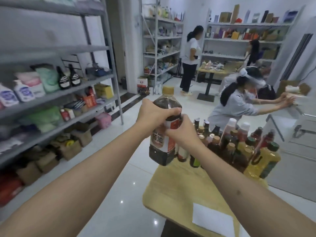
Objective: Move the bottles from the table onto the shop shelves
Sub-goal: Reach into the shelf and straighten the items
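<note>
The dark sauce bottle (165, 127) is held in the air above the near-left edge of the bench (172, 189), its long axis close to upright, tan cap at the top and tilted slightly to the right, base toward the floor. Its white and red label faces the camera.

The bench is pale wood. To the right of the held bottle a crowd of other bottles (227, 142) stands on it, with a yellow oil jug (264, 161) at the far right of that group. A white sheet of paper (212, 218) lies on the bench well below the held bottle, toward the camera. The floor is glossy white tile. Left of the bottle stand the grey shop shelves (68, 93), carrying pump bottles, packets and two dark bottles; boxes sit along the bottom. Other people are at the back and right of the room.

Both arms reach forward, nearly straight. The left hand (152, 113) wraps the bottle's shoulder, fingers curled round the front. The right hand (181, 132) grips the label band just below, thumb across the front. Each grip is closed on the bottle.
</note>
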A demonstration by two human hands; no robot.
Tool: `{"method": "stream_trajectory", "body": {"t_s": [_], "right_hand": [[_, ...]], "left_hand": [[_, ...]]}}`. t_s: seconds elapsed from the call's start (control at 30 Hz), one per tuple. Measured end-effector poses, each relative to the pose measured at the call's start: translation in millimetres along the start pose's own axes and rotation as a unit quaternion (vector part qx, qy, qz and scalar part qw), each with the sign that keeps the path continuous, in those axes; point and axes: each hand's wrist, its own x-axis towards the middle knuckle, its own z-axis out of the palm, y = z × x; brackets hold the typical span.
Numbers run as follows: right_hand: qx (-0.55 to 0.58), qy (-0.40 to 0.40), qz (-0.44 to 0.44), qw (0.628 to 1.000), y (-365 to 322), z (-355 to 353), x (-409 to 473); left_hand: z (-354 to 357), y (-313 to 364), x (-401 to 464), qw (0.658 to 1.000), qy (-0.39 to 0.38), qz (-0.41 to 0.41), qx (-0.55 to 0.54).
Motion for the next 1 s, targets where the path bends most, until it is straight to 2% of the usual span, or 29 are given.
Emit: {"method": "stream_trajectory", "body": {"t_s": [0.07, 0.13, 0.37, 0.47, 0.63, 0.87, 1.0], "right_hand": [[-0.005, -0.006, -0.032, 0.999, -15, 30, 7], [0.015, -0.031, -0.047, 0.998, -26, 55, 15], [0.134, -0.178, -0.062, 0.973, -72, 146, 46], [0.136, -0.235, -0.084, 0.959, -93, 193, 63], [0.145, -0.309, -0.110, 0.933, -125, 273, 94], [0.132, -0.348, -0.131, 0.919, -180, 371, 152], [0.137, -0.365, -0.104, 0.915, -196, 421, 187]], "left_hand": [[-27, -3, -1, 0.998, 0.056, -0.001, 0.010], [-56, -4, -4, 0.997, 0.076, -0.003, 0.026], [-192, -47, 7, 0.998, 0.049, 0.003, 0.026], [-245, -78, 19, 0.998, 0.047, -0.020, -0.037], [-324, -111, 49, 0.994, 0.057, -0.012, -0.095], [-414, -124, 108, 0.981, 0.143, 0.001, -0.128], [-452, -132, 147, 0.976, 0.171, -0.006, -0.133]]}}
